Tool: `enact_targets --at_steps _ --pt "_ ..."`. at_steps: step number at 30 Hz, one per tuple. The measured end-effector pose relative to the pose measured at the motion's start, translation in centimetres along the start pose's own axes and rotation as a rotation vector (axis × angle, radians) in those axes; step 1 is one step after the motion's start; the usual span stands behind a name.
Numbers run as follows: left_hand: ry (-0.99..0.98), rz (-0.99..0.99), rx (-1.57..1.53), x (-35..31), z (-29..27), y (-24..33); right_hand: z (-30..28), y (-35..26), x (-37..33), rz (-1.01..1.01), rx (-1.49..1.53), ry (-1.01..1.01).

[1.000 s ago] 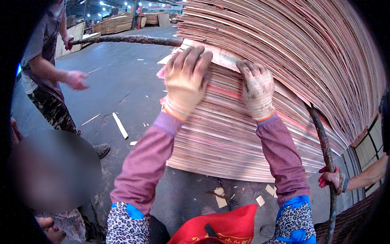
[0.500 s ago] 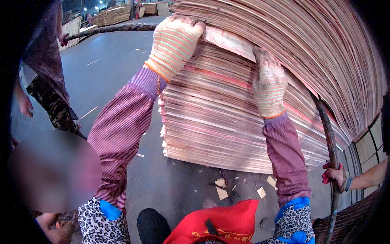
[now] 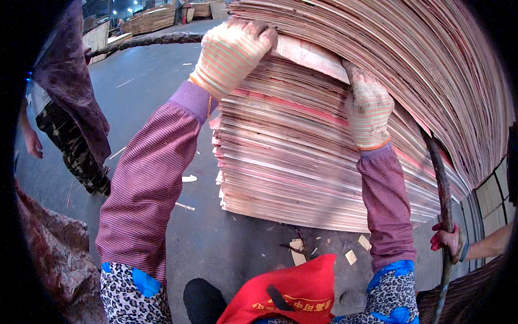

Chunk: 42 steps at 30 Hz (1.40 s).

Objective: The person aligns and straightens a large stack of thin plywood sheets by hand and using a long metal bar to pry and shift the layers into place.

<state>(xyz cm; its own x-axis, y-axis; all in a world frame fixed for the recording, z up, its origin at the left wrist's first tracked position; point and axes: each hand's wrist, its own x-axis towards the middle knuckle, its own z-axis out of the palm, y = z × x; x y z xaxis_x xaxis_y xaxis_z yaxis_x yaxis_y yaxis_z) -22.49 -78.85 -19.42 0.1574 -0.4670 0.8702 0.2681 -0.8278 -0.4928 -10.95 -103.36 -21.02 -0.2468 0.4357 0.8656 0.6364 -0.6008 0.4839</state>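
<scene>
A tall stack of thin wood veneer sheets (image 3: 302, 178) stands before me, with a gap running between its lower part and the tilted upper sheets (image 3: 377, 38). In that gap shows the edge of a pale pinkish sheet (image 3: 310, 54). My left hand (image 3: 232, 54), in a striped knit glove, has its fingers curled over this edge at the left corner. Farther right, my right hand (image 3: 369, 108), gloved alike with dirty fingertips, grips the same edge; its thumb and finger undersides are partly hidden. Both arms are stretched forward.
A dark wooden pole (image 3: 145, 40) reaches the stack from the left, beside a person in camouflage trousers (image 3: 70, 146). Another pole (image 3: 441, 189) enters the gap at right, held by another person's hand (image 3: 448, 241). Wood scraps (image 3: 350, 257) litter the floor. Stained cloth (image 3: 59, 259) appears lower left.
The stack and my right hand sit slightly farther right in view. A blurred shape and a person's head at lower left have gone from view; stained cloth shows there now. My grip looks unchanged.
</scene>
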Motion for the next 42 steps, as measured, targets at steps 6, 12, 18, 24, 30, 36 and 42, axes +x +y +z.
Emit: enact_targets --at_steps 6,12,18,24,30,36,42 --pt "-0.150 -0.070 -0.107 1.9 -2.1 -0.8 0.1 0.3 0.4 0.006 0.018 0.006" --pt "-0.325 -0.198 -0.323 5.0 -3.3 -2.5 -1.1 0.6 0.6 0.119 0.048 -0.095" --pt "-0.380 -0.353 -0.368 4.6 -3.6 -2.2 -1.2 2.1 1.8 0.256 0.381 -0.212" --pt "-0.104 -0.022 0.054 1.1 -1.5 -1.0 -0.3 1.9 0.6 0.149 0.180 -0.094" --pt "0.172 0.102 0.005 0.4 -0.6 -1.1 -0.5 -0.4 0.6 0.163 0.086 -0.047" --pt "0.160 -0.007 -0.061 1.4 -1.4 0.2 -1.9 -0.4 1.1 0.148 0.095 -0.074" --pt "-0.014 -0.033 -0.032 -0.6 0.0 -1.5 -3.3 -0.1 -1.8 0.257 0.293 -0.015"
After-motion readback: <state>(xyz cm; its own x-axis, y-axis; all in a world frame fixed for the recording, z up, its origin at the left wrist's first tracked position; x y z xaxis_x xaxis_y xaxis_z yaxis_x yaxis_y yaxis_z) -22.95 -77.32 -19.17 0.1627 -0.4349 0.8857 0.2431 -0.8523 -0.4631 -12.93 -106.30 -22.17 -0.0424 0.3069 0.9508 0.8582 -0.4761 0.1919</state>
